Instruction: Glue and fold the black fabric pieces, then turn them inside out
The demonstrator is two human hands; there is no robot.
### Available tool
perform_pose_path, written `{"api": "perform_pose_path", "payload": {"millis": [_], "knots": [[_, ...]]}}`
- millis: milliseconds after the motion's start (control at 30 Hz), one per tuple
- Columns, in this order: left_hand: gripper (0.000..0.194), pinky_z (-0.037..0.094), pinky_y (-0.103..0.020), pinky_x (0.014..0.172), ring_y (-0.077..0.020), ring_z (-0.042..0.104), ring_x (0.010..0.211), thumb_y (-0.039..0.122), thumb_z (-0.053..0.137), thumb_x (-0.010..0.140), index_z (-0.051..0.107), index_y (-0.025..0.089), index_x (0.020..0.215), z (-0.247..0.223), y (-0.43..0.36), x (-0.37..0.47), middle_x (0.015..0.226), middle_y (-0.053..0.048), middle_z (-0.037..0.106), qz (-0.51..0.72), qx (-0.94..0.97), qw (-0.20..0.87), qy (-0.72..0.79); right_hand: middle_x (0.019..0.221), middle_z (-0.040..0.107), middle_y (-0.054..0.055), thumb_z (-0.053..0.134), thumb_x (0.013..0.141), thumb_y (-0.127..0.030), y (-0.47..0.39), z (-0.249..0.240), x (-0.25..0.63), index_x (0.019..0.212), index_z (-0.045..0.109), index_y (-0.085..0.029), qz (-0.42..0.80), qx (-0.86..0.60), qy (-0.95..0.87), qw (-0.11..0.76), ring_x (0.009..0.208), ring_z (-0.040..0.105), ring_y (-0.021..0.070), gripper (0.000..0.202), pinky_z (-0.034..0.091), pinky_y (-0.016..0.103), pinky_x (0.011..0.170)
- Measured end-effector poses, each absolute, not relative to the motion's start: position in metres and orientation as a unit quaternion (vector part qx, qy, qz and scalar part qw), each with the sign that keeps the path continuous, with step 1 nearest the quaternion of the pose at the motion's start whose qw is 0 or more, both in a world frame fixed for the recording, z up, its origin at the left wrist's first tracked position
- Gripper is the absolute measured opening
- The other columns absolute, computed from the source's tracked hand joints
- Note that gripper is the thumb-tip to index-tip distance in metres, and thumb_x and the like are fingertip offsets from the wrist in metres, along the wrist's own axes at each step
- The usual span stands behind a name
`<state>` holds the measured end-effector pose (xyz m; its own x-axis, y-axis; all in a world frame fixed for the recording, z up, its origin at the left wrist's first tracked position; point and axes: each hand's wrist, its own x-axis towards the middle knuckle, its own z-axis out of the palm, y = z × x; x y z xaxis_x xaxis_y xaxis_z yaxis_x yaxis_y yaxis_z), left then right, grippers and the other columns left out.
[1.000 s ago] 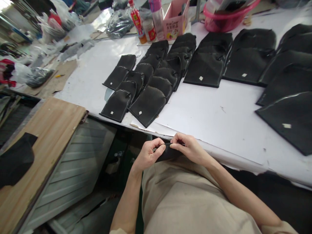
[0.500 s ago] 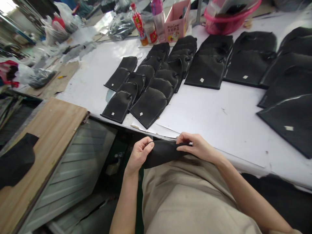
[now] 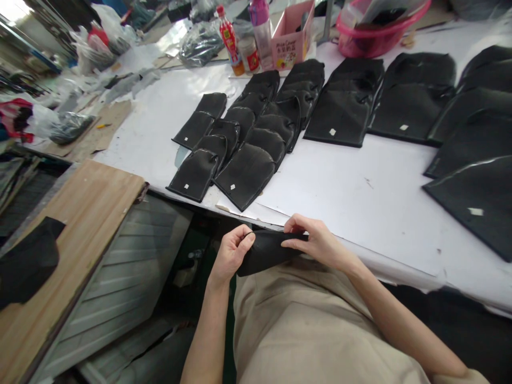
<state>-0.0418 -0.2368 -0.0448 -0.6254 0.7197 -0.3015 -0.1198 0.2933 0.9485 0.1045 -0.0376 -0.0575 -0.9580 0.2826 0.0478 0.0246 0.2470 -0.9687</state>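
A black piece of material is stretched between my hands at the front edge of the white table. My left hand pinches its upper left corner between thumb and fingers. At its upper right edge, my right hand grips it with thumb and fingertips. Beyond my hands lie overlapping rows of black pieces, some with small white labels. More of them lie at the right.
On the left stands a wooden board with another black piece. At the back are a red-labelled bottle, a jar, a pink box, a pink basket and plastic bags.
My right hand has moved slightly left along the upper edge of the black piece, closer to my left hand. My left hand has hardly moved and keeps its pinch.
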Motion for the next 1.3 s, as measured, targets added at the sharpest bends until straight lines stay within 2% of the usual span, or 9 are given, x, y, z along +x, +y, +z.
{"api": "perform_pose_path", "payload": {"millis": [300,467,633,833,967,1067,1300], "knots": [[0.036,0.025,-0.022,0.051,-0.0087,0.033,0.056,0.047,0.062,0.092,0.052,0.017,0.074,-0.04,-0.234,-0.04,0.063,0.004,0.037,0.527,0.258,0.372,0.719,0.084,0.067,-0.002,0.075,0.085,-0.024,-0.046,-0.062,0.099,0.089,0.063,-0.021,0.592,-0.114,-0.793,0.082,0.076,0.058,0.0151,0.013,0.041,0.026,0.071],[0.036,0.026,-0.022,0.051,-0.0089,0.034,0.057,0.047,0.061,0.092,0.052,0.017,0.074,-0.039,-0.233,-0.039,0.064,0.004,0.039,0.511,0.274,0.366,0.728,0.074,0.059,-0.005,0.077,0.085,-0.025,-0.048,-0.06,0.095,0.082,0.061,-0.02,0.569,-0.079,-0.815,0.067,0.067,0.049,0.0123,0.017,0.036,0.024,0.066],[0.037,0.025,-0.022,0.05,-0.0085,0.032,0.055,0.046,0.061,0.093,0.049,0.018,0.072,-0.04,-0.237,-0.042,0.062,0.005,0.037,0.518,0.26,0.366,0.728,0.069,0.052,-0.005,0.074,0.088,-0.036,-0.032,-0.063,0.103,0.071,0.054,-0.019,0.576,-0.052,-0.814,0.043,0.063,0.043,0.0116,0.03,0.033,0.024,0.061],[0.036,0.024,-0.023,0.051,-0.0092,0.029,0.056,0.044,0.062,0.092,0.047,0.018,0.071,-0.045,-0.241,-0.046,0.063,0.005,0.034,0.548,0.227,0.333,0.733,0.072,0.059,-0.001,0.067,0.091,-0.039,-0.008,-0.067,0.121,0.075,0.06,-0.019,0.627,-0.076,-0.776,0.006,0.069,0.051,0.0146,0.026,0.039,0.027,0.067],[0.036,0.024,-0.023,0.052,-0.0097,0.028,0.057,0.044,0.061,0.091,0.047,0.019,0.07,-0.047,-0.238,-0.048,0.063,0.005,0.033,0.56,0.219,0.303,0.74,0.078,0.063,0.0,0.07,0.086,-0.035,-0.004,-0.069,0.128,0.081,0.064,-0.02,0.633,-0.087,-0.769,0.012,0.075,0.055,0.0165,0.017,0.043,0.028,0.071],[0.035,0.022,-0.023,0.052,-0.0098,0.026,0.057,0.043,0.061,0.091,0.047,0.018,0.07,-0.047,-0.237,-0.049,0.064,0.005,0.031,0.564,0.222,0.283,0.744,0.074,0.061,-0.002,0.072,0.083,-0.032,-0.004,-0.073,0.131,0.079,0.064,-0.02,0.619,-0.107,-0.777,0.032,0.072,0.053,0.0158,0.015,0.042,0.027,0.069],[0.037,0.021,-0.024,0.052,-0.0099,0.025,0.058,0.044,0.06,0.092,0.047,0.018,0.07,-0.047,-0.233,-0.046,0.064,0.005,0.029,0.56,0.235,0.277,0.744,0.083,0.065,0.001,0.071,0.088,-0.034,-0.011,-0.079,0.129,0.085,0.066,-0.021,0.574,-0.09,-0.811,0.073,0.076,0.057,0.0165,0.014,0.043,0.027,0.073]]}}
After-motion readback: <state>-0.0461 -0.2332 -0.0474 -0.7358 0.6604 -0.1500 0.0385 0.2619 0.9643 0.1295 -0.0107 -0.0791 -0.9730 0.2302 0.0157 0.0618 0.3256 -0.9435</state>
